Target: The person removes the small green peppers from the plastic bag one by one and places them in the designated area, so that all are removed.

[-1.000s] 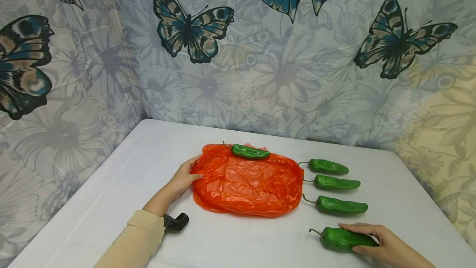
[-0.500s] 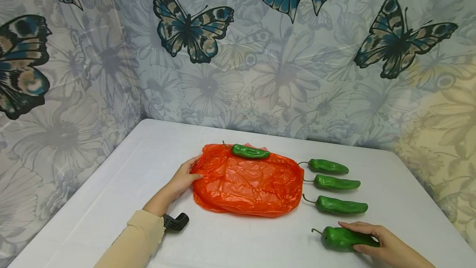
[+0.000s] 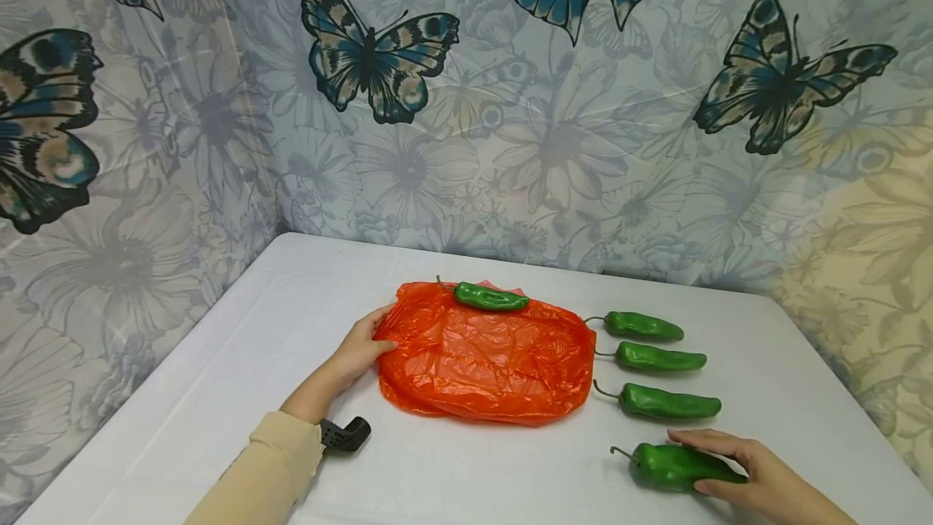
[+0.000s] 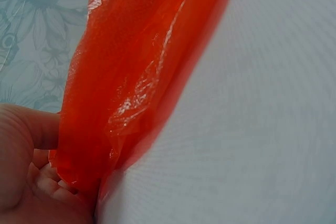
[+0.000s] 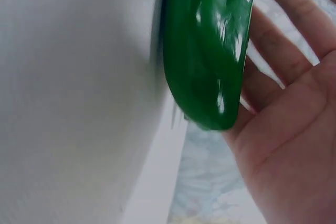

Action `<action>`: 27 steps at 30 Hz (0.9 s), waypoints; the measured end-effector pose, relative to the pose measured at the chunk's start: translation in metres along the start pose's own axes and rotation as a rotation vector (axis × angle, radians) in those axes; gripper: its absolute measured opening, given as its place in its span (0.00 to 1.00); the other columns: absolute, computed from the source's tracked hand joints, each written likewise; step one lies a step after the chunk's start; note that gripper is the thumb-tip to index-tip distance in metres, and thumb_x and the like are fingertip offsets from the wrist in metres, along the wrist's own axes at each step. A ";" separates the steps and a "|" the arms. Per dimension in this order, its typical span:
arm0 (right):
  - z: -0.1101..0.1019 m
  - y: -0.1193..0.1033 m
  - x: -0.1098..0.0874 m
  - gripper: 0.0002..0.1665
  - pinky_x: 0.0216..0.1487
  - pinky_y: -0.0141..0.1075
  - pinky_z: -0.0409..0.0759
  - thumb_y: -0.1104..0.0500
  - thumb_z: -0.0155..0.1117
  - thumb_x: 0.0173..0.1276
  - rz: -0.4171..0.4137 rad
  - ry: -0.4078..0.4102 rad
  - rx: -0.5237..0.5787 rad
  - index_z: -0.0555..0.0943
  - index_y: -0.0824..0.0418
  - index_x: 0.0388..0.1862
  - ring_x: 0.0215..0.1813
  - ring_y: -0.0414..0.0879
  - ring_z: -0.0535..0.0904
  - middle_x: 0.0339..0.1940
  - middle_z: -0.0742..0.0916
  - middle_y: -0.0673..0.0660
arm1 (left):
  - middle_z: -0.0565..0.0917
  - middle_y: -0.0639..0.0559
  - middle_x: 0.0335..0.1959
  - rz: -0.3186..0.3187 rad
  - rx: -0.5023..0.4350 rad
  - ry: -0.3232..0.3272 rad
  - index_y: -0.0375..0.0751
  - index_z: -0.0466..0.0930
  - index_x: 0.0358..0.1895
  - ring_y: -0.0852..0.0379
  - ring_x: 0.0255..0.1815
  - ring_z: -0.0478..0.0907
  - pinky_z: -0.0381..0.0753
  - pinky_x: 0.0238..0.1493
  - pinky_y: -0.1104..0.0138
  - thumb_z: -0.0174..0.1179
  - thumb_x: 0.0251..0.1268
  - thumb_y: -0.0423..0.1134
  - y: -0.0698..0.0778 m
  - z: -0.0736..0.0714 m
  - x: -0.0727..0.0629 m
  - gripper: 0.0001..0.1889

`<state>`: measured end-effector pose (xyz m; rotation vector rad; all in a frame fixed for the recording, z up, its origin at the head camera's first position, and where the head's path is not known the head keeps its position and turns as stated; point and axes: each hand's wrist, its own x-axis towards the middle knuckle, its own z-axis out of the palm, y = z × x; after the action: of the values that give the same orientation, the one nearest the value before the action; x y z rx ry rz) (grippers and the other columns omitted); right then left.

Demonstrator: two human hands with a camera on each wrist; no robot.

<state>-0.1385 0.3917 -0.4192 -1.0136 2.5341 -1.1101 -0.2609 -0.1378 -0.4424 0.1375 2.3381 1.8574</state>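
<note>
On the white table lies a crumpled red plastic bag [image 3: 484,363], and my left hand [image 3: 364,344] pinches its left edge, thumb on top. The left wrist view shows the fingers [image 4: 44,129] curled at the bag's edge [image 4: 126,77]. A green pepper [image 3: 490,296] rests on the bag's far edge. At the front right, my right hand [image 3: 751,468] is spread loosely around another green pepper [image 3: 678,468] on the table. Its fingers [image 5: 278,45] look nearly straight beside that pepper [image 5: 207,51] in the right wrist view; how firmly they touch is unclear.
Three more green peppers, the far one [image 3: 645,326], the middle one [image 3: 662,357] and the near one [image 3: 670,402], lie in a column right of the bag. A black device [image 3: 346,434] is strapped to the left wrist. Butterfly-patterned cloth [image 3: 554,144] hangs behind the table.
The front pepper shifted slightly right, then stayed. My right hand's fingers have loosened and lifted a little from it. My left hand and the bag have not moved.
</note>
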 end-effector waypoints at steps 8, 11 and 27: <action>-0.001 -0.004 -0.004 0.32 0.43 0.18 0.74 0.68 0.63 0.58 0.032 0.049 -0.051 0.72 0.61 0.64 0.59 0.15 0.63 0.61 0.72 0.28 | 0.58 0.38 0.72 -0.002 0.012 0.001 0.37 0.54 0.71 0.41 0.72 0.56 0.61 0.69 0.51 0.50 0.58 0.21 -0.002 -0.001 0.001 0.35; 0.000 -0.007 -0.005 0.32 0.42 0.20 0.75 0.69 0.63 0.58 0.046 0.062 -0.040 0.71 0.61 0.64 0.59 0.15 0.62 0.60 0.72 0.27 | 0.57 0.38 0.72 -0.005 0.023 0.000 0.37 0.54 0.71 0.42 0.73 0.54 0.59 0.70 0.51 0.50 0.58 0.22 -0.002 -0.002 0.000 0.35; -0.010 -0.022 -0.004 0.33 0.41 0.21 0.75 0.71 0.63 0.57 0.054 0.113 -0.092 0.70 0.63 0.64 0.60 0.17 0.62 0.63 0.74 0.32 | 0.58 0.37 0.72 -0.006 0.020 0.012 0.36 0.54 0.71 0.41 0.72 0.56 0.61 0.69 0.51 0.51 0.58 0.22 0.000 0.000 0.001 0.35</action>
<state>-0.1285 0.3892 -0.3974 -0.9223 2.7075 -1.0750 -0.2619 -0.1374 -0.4430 0.1221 2.3636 1.8372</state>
